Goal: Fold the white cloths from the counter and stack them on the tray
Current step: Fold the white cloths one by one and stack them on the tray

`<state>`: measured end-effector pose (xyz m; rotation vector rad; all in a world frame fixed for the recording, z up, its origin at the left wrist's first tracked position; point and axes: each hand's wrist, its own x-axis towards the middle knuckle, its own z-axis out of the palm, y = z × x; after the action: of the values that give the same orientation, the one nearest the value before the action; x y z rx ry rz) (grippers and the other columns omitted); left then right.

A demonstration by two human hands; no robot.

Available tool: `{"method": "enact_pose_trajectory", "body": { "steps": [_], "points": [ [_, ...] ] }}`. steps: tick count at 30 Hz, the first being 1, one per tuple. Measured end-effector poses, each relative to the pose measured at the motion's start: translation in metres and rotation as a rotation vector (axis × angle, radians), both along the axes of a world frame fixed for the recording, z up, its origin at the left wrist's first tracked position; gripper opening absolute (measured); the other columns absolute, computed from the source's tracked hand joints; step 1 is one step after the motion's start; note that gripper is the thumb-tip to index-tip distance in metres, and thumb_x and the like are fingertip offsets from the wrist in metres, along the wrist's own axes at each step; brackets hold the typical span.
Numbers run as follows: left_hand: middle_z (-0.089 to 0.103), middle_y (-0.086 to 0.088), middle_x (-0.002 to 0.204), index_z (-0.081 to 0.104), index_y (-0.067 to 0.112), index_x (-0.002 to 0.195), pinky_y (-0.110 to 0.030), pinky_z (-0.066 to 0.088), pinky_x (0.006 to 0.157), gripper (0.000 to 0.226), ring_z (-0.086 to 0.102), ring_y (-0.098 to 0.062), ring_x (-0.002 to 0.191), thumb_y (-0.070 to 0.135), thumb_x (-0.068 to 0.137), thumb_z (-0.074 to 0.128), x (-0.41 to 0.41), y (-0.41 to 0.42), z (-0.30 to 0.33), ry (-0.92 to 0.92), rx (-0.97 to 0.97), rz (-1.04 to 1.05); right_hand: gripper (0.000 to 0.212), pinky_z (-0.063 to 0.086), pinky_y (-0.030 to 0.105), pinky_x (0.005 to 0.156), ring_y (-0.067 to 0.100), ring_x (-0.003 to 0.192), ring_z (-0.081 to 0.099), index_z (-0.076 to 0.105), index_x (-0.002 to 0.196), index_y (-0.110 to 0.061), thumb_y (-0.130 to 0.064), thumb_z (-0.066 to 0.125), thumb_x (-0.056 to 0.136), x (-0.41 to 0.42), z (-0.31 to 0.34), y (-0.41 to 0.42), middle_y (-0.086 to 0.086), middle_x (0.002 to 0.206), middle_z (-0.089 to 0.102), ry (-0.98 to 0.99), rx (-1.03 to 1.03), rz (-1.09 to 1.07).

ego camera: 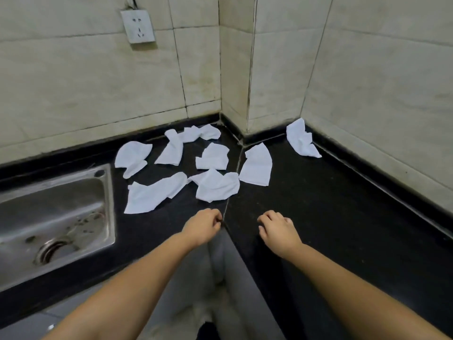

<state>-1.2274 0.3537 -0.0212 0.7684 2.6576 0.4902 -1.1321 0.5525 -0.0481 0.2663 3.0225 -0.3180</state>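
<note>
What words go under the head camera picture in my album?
Two empty hands, left and right, reach toward crumpled white cloths on a black counter.

Home kitchen, prob. Black stone counter [318,192] wraps an inside corner w/ steel sink [56,217] set at its left end. Tiled walls [73,82], wall socket [138,25] above.

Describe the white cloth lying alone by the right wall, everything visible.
The lone cloth is white, thin and soft-looking, crumpled and unfolded, with creases and uneven edges. It lies on the black counter, its far end propped against the counter's dark raised edge below the tiled wall. It sits apart from the other cloths; neither hand touches it.
</note>
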Motion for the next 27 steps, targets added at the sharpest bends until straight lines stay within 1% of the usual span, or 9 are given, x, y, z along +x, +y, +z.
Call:
{"method": "enact_pose_trajectory", "body": {
  "steps": [5, 9, 13, 16, 18, 20, 24, 26, 27],
  "points": [
    [0.06, -0.005, 0.112, 0.057, 0.015, 0.118, -0.035, 0.048, 0.09, 0.027, 0.058, -0.021, 0.101, 0.021, 0.094, 0.046, -0.105, 0.0, -0.012, -0.03, -0.009, -0.07, 0.034, 0.036, 0.034, 0.102, 0.018, 0.119, 0.047, 0.049, 0.129, -0.021, -0.031, 0.036, 0.1, -0.1, -0.006, -0.011, -0.001, 0.132, 0.047, -0.001, -0.048, -0.076],
    [0.055, -0.004, 0.124, 0.053, 0.017, 0.125, -0.032, 0.042, 0.095, 0.032, 0.052, -0.021, 0.113, 0.018, 0.096, 0.04, -0.169, 0.009, -0.027, 0.065, -0.024, -0.182, 0.036, 0.039, 0.034, 0.097, 0.02, 0.12, 0.047, 0.044, 0.135, -0.02, -0.023, 0.038, 0.099, -0.164, -0.014, -0.024, 0.001, 0.136, 0.046, 0.002, -0.055, -0.107],
    [0.049, -0.003, 0.136, 0.045, 0.016, 0.135, -0.026, 0.026, 0.105, 0.039, 0.045, -0.02, 0.124, 0.02, 0.098, 0.037, -0.198, 0.021, -0.047, 0.191, -0.094, -0.393, 0.053, 0.033, 0.038, 0.106, 0.026, 0.132, 0.036, 0.03, 0.146, -0.024, -0.013, 0.043, 0.096, -0.212, -0.024, -0.028, 0.006, 0.149, 0.032, -0.052, -0.102, -0.084],
    [0.048, -0.003, 0.132, 0.045, 0.019, 0.133, -0.033, 0.024, 0.109, 0.039, 0.044, -0.021, 0.123, 0.029, 0.095, 0.041, -0.207, 0.023, -0.067, 0.229, -0.19, -0.458, 0.053, 0.022, 0.04, 0.111, 0.025, 0.143, 0.019, 0.035, 0.142, -0.027, -0.012, 0.047, 0.092, -0.235, -0.033, -0.03, 0.007, 0.156, 0.017, -0.141, -0.004, -0.034],
    [0.047, -0.004, 0.129, 0.047, 0.017, 0.13, -0.035, 0.027, 0.108, 0.038, 0.044, -0.024, 0.122, 0.03, 0.094, 0.043, -0.209, 0.024, -0.074, 0.22, -0.215, -0.46, 0.041, 0.019, 0.041, 0.113, 0.024, 0.142, 0.021, 0.047, 0.13, -0.021, -0.012, 0.048, 0.091, -0.241, -0.038, -0.032, 0.007, 0.153, 0.022, -0.196, 0.058, -0.036],
    [0.046, -0.006, 0.128, 0.048, 0.015, 0.129, -0.037, 0.029, 0.106, 0.037, 0.044, -0.026, 0.12, 0.028, 0.094, 0.043, -0.211, 0.026, -0.076, 0.229, -0.216, -0.46, 0.029, 0.022, 0.04, 0.113, 0.024, 0.134, 0.033, 0.054, 0.119, -0.015, -0.014, 0.044, 0.093, -0.242, -0.041, -0.03, 0.005, 0.143, 0.036, -0.157, 0.055, -0.062],
    [0.046, -0.006, 0.129, 0.049, 0.015, 0.129, -0.036, 0.032, 0.104, 0.035, 0.045, -0.025, 0.118, 0.024, 0.095, 0.041, -0.217, 0.03, -0.073, 0.24, -0.243, -0.454, 0.026, 0.027, 0.038, 0.112, 0.022, 0.116, 0.049, 0.057, 0.113, -0.01, -0.019, 0.04, 0.096, -0.23, -0.033, -0.019, 0.003, 0.121, 0.054, 0.028, -0.036, -0.044],
    [0.046, -0.006, 0.128, 0.049, 0.015, 0.128, -0.037, 0.033, 0.103, 0.034, 0.045, -0.025, 0.117, 0.023, 0.095, 0.042, -0.217, 0.033, -0.072, 0.249, -0.277, -0.475, 0.021, 0.033, 0.039, 0.108, 0.021, 0.112, 0.05, 0.056, 0.109, -0.011, -0.015, 0.042, 0.094, -0.224, -0.023, -0.011, 0.002, 0.117, 0.055, 0.02, -0.099, -0.004],
    [0.047, -0.007, 0.126, 0.049, 0.015, 0.126, -0.037, 0.034, 0.102, 0.033, 0.046, -0.025, 0.116, 0.023, 0.095, 0.042, -0.216, 0.035, -0.072, 0.268, -0.297, -0.495, 0.023, 0.034, 0.038, 0.107, 0.021, 0.115, 0.048, 0.055, 0.113, -0.012, -0.014, 0.044, 0.092, -0.222, -0.018, -0.008, 0.001, 0.123, 0.053, -0.022, -0.13, 0.009]
  ]
}}
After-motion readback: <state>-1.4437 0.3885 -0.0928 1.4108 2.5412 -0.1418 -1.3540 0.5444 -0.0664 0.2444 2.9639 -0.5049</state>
